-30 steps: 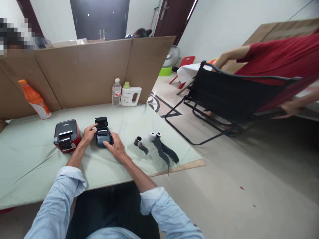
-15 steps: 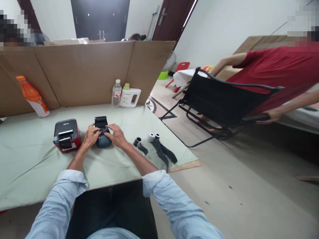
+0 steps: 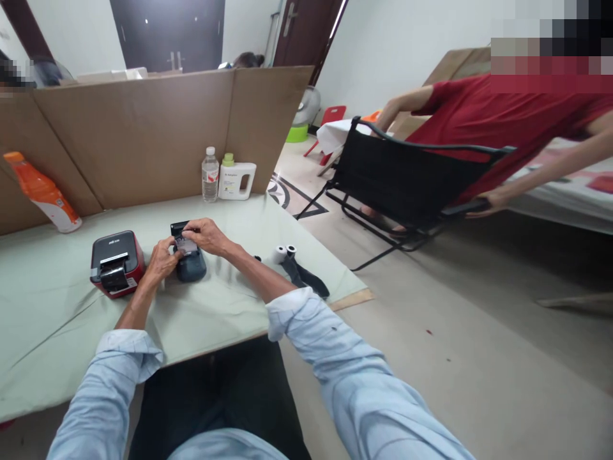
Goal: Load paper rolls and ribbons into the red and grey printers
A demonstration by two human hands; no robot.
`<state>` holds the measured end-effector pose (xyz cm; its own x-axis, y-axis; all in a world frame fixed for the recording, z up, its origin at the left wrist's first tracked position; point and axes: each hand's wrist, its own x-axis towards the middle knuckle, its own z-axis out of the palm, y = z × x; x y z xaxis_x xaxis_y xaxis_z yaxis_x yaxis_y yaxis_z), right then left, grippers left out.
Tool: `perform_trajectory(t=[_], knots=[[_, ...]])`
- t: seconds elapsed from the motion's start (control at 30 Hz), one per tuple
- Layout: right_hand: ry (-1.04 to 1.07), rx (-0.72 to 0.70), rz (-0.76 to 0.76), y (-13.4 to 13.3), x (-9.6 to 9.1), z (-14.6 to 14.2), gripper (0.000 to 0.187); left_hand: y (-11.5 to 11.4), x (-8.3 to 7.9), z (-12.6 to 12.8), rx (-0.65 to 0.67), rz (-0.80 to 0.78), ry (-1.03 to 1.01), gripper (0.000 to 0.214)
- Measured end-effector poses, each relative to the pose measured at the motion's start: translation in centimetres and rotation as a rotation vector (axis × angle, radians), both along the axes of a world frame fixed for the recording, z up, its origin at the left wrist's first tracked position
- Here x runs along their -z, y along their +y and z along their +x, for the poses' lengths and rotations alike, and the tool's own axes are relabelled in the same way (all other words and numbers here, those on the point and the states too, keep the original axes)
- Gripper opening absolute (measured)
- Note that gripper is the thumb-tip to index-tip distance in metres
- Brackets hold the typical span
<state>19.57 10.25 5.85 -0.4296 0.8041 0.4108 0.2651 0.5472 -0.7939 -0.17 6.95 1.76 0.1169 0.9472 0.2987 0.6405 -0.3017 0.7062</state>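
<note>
"Since both hands are over the table (image 3: 230, 319), what are they touching?"

"They're at a small dark printer (image 3: 191, 268), which sits on the cloth with its lid (image 3: 179, 227) raised. The right hand (image 3: 207, 236) has thumb and fingers closed on the upper edge of a shiny strip (image 3: 186, 244) above the opening."

"And the left?"

"The left hand (image 3: 163, 259) has bent fingers at the strip's lower left side, beside the printer. I can't tell whether they grip it or only press."

"What stands nearby?"

"Just left of that hand is a bigger red and black printer (image 3: 117, 263). Beyond the right forearm lie two rolls (image 3: 280, 255) with dark tails trailing toward the table's edge. Farther back, a water bottle (image 3: 209, 176) stands beside a white jug (image 3: 237, 182), and an orange bottle (image 3: 45, 195) leans against the cardboard (image 3: 143, 140)."
</note>
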Motion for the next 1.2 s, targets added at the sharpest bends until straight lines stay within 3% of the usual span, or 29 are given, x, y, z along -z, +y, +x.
perform_trajectory(t=[0.27, 0.43, 0.53, 0.63, 0.83, 1.0, 1.2], knots=[[0.116, 0.03, 0.07, -1.6, -3.0, 4.8, 0.015, -0.6, -3.6, 3.1, 0.161, 0.036, -0.073, 0.016], [0.151, 0.25, 0.099, -4.3, -3.7, 10.5, 0.013, 0.4, -5.8, 7.0, 0.264, 0.141, -0.031, 0.021], [0.158, 0.479, 0.13, -7.6, -2.2, 13.6, 0.017, 1.4, -7.1, 10.6, 0.341, 0.223, 0.061, 0.024], [0.149, 0.678, 0.125, -10.9, 0.6, 15.3, 0.018, 2.5, -7.4, 14.8, 0.46, 0.229, 0.16, 0.03], [0.048, 0.882, 0.046, -14.4, 6.1, 15.1, 0.022, 3.5, -5.5, 21.4, 0.627, 0.112, 0.433, 0.038], [-0.012, 0.919, -0.013, -15.0, 8.6, 14.5, 0.022, 3.2, -4.0, 22.6, 0.701, 0.024, 0.598, 0.044], [-0.019, 0.928, -0.029, -15.5, 10.3, 14.5, 0.019, 1.9, -4.5, 20.7, 0.725, 0.011, 0.528, 0.054]])
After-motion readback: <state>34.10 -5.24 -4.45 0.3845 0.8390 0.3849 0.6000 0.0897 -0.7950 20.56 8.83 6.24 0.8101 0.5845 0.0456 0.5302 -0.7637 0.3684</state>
